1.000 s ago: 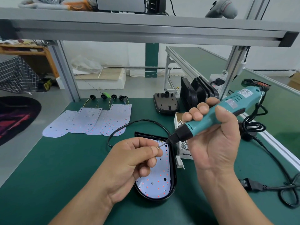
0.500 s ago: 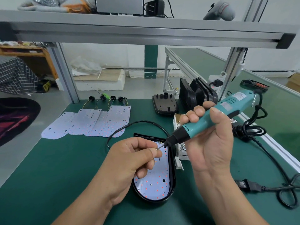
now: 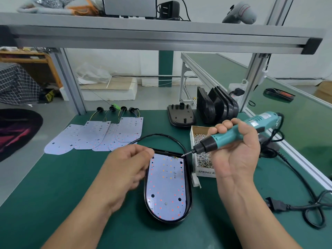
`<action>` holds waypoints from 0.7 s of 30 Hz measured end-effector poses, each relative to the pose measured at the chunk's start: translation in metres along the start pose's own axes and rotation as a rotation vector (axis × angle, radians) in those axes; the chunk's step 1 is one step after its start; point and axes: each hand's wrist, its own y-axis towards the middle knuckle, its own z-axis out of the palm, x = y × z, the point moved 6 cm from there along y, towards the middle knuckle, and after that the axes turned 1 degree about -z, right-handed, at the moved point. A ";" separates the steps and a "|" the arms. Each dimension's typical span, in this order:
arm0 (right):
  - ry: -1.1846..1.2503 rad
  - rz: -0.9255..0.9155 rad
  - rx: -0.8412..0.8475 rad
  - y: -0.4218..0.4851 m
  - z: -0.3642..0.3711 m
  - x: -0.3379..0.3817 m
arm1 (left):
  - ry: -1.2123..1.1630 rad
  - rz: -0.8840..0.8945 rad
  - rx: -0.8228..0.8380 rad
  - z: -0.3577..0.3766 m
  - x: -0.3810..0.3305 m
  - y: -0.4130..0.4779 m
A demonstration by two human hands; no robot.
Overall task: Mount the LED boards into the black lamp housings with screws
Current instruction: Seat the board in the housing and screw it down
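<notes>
A black lamp housing [image 3: 189,203] lies flat on the green mat with a white LED board [image 3: 167,186] seated inside it. My right hand [image 3: 235,157] grips a teal electric screwdriver [image 3: 239,133]; its bit points down-left, just above the board's upper right corner. A small screw seems to sit on the bit. My left hand [image 3: 125,173] hovers at the housing's left edge, blurred, with its fingers curled and thumb against the index finger. What it holds is hidden.
An open cardboard box of screws [image 3: 201,148] stands right of the housing. Several loose LED boards [image 3: 93,135] with wired plugs lie at the back left. Spare black housings [image 3: 217,105] stand behind, one housing [image 3: 181,116] lying flat. The screwdriver's power cord [image 3: 296,207] snakes along the right.
My left hand has drawn back leftward from the screwdriver bit, where it was pinching a screw. The board is now uncovered. The screwdriver has tilted flatter, with its tip still near the top right corner.
</notes>
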 end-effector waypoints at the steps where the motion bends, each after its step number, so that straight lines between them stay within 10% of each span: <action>1: -0.033 -0.020 -0.005 0.003 -0.003 0.001 | 0.162 0.032 -0.085 -0.010 0.000 0.004; 9: -0.227 -0.066 0.043 0.011 -0.017 -0.006 | 0.682 -0.048 -0.083 -0.006 0.022 0.015; 21: -0.378 -0.046 0.172 0.006 -0.006 -0.011 | 0.556 -0.114 0.077 0.007 0.034 0.017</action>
